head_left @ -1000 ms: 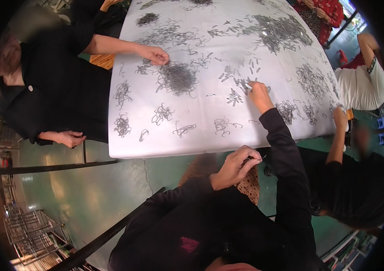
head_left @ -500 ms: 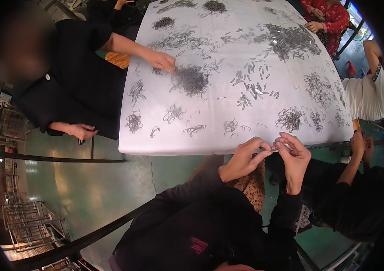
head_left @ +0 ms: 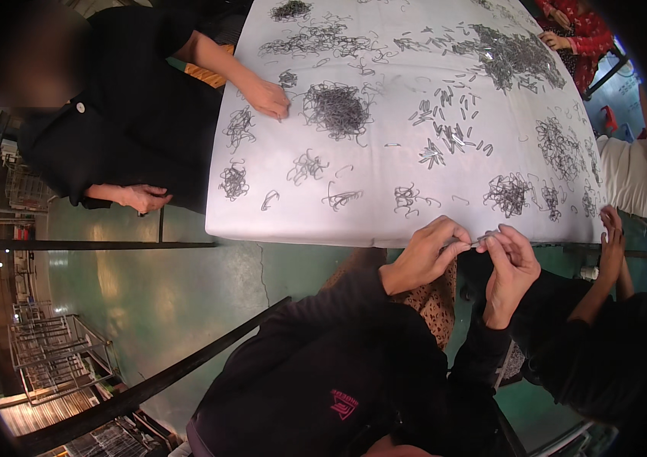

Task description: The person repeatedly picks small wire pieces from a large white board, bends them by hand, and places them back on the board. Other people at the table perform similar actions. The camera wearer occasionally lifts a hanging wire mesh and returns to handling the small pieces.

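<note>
Just off the near edge of the white-covered table [head_left: 316, 231], my left hand [head_left: 431, 255] and my right hand [head_left: 511, 270] face each other, fingertips almost touching. Both pinch a small, thin, dark strip [head_left: 476, 244] between thumb and forefinger. It is too small for me to tell its kind. Beyond my hands, a heap of thin, dark curved pieces [head_left: 508, 195] lies on the cover. A looser cluster of similar pieces [head_left: 405, 199] lies left of it, and farther back are short, shiny, straight-looking pieces [head_left: 449, 139].
A person in black sits at the left, one hand [head_left: 268, 97] on the table beside a dense dark pile [head_left: 336, 110]. Another person's hand [head_left: 610, 228] is at the right near corner. A red-patterned sleeve [head_left: 594, 42] shows far right. A metal rack [head_left: 60, 354] stands lower left.
The view has shifted, so the table sits slightly higher and farther right. The left co-worker's hand has drawn back from the dense pile. My hands still pinch the strip.
</note>
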Demonstrator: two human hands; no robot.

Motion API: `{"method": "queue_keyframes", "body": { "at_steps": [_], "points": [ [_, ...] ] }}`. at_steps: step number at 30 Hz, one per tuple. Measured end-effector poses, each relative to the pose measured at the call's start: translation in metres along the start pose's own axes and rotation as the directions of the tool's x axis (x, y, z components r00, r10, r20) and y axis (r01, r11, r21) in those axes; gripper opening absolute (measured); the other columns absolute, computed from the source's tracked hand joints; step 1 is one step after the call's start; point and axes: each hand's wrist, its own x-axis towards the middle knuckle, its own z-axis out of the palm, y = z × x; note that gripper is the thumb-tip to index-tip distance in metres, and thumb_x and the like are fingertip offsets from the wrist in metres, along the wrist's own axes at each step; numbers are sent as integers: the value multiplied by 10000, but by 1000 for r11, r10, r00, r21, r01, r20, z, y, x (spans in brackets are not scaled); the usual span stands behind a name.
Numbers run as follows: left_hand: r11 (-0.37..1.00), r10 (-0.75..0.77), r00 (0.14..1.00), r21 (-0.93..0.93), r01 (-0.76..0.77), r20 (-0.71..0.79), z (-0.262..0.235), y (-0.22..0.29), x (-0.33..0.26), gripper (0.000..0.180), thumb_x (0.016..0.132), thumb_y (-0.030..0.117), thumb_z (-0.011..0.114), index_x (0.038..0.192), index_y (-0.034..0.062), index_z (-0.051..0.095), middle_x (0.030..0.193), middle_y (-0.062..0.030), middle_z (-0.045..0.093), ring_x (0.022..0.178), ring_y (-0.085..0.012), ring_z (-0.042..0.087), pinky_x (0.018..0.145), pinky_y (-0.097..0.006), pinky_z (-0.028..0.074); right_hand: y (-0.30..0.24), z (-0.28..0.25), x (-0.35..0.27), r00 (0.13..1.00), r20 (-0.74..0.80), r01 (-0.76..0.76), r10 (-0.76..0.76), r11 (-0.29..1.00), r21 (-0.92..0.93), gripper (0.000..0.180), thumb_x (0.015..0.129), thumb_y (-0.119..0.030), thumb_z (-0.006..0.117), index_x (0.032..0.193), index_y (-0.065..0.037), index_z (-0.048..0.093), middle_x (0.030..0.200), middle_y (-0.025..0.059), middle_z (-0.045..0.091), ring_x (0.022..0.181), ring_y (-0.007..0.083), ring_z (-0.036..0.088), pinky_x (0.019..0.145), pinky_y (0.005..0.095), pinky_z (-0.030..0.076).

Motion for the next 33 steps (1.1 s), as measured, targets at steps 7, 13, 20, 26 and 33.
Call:
{"method": "queue_keyframes", "body": {
  "at_steps": [7,13,20,26,33],
  "points": [
    [990,104,966,-71,-124,-238,-28,-19,18,323,761,30,745,1058,47,621,1004,-69,650,922,-199,615,789,-308,477,6,6,-8,993,-5,116,-116,991,60,209,763,182,615,930,57,612,858,109,608,700,148,608,650,270,530],
    [520,41,987,847,109,-153,-169,-100,72,114,793,131,665,895,98,704,912,-76,599,880,-283,553,769,-380,479,-1,4,-14,992,71,98,-103,992,74,216,751,192,604,917,54,610,855,95,581,681,123,566,629,262,516],
    [190,134,989,979,-80,55,-173,-104,66,105,758,63,611,862,52,620,891,-106,561,929,-302,550,787,-408,478,-4,3,-22,991,75,109,-113,993,51,200,752,186,605,904,56,609,828,74,574,680,109,552,642,238,492],
    [259,-67,964,928,267,-258,-206,-77,11,86,778,72,612,859,54,634,850,-127,609,851,-319,599,729,-439,500,-7,1,-18,987,59,146,-147,989,20,189,754,181,611,890,50,623,796,50,563,688,105,548,650,222,470],
    [382,134,952,901,206,-275,-288,-122,55,176,797,135,655,962,114,714,877,-135,659,864,-328,621,775,-408,506,-22,4,-16,990,87,115,-115,993,13,189,750,169,603,893,51,632,794,48,559,689,123,551,651,251,476]
  ]
}}
